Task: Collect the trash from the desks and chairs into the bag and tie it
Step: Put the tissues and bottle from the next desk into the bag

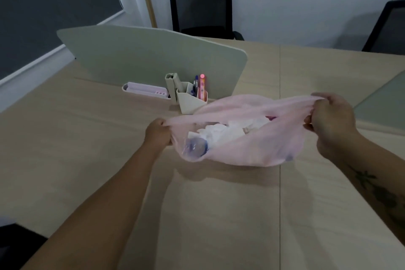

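A thin pink plastic bag (pixel 258 149) rests on the wooden desk (pixel 87 149) in the middle of the view. Its mouth is stretched wide between my hands. My left hand (pixel 158 131) grips the bag's left edge. My right hand (pixel 331 120) pinches the right edge, held a little higher. Inside lie crumpled white paper (pixel 230 130) and a clear plastic bottle (pixel 196 147) pressed against the bag's lower left wall. Something dark shows through the bag at its lower right.
Just behind the bag stands a white desk organiser (pixel 189 98) with pens, and a flat white and pink case (pixel 145 90) lies to its left. A pale green divider panel (pixel 153 57) rises behind them. Two black office chairs (pixel 200 9) stand beyond the desk.
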{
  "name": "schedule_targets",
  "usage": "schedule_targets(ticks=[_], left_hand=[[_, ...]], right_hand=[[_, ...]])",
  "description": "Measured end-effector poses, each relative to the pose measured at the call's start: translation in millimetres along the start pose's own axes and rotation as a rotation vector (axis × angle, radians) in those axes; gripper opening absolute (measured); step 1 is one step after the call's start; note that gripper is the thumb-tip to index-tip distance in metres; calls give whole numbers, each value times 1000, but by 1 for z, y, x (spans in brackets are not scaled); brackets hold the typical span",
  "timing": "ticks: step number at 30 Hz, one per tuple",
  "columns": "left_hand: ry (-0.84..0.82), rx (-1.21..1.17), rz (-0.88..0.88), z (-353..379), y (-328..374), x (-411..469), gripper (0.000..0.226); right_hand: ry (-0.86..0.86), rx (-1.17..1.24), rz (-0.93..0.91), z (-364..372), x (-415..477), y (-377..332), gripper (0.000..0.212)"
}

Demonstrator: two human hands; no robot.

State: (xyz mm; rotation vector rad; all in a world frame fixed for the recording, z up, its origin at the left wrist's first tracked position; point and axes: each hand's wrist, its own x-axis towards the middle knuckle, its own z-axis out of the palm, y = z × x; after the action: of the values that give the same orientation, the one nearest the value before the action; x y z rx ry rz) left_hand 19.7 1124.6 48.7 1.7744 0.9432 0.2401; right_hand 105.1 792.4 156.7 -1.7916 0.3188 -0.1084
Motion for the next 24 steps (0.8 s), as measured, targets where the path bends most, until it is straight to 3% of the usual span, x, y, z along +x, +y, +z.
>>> schedule_targets(ticks=[2, 6, 9, 13, 16, 20, 24], left_hand=[[-6, -72, 72, -5, 39, -2, 23], [-41, 96, 272, -25, 112, 0, 24], [107, 52, 373, -48, 150, 8, 34], [45, 257, 458, -55, 161, -9, 26], [238, 128, 448, -69, 165, -18, 26], [193, 222, 457, -69, 141, -46, 31], [230, 275, 369, -76, 93, -79, 28]], right_hand=[[62, -91, -112, -2, 13, -8, 32], [-161, -496, -307, -12, 21, -27, 27], [51, -425, -432, -18, 19, -45, 31], [-165, -529, -461, -14, 14, -51, 28], [-62, -323, -501, -10, 9, -58, 33], [-379, -319, -561, 6, -5, -44, 31], [-561, -281, -532, 21, -25, -12, 29]])
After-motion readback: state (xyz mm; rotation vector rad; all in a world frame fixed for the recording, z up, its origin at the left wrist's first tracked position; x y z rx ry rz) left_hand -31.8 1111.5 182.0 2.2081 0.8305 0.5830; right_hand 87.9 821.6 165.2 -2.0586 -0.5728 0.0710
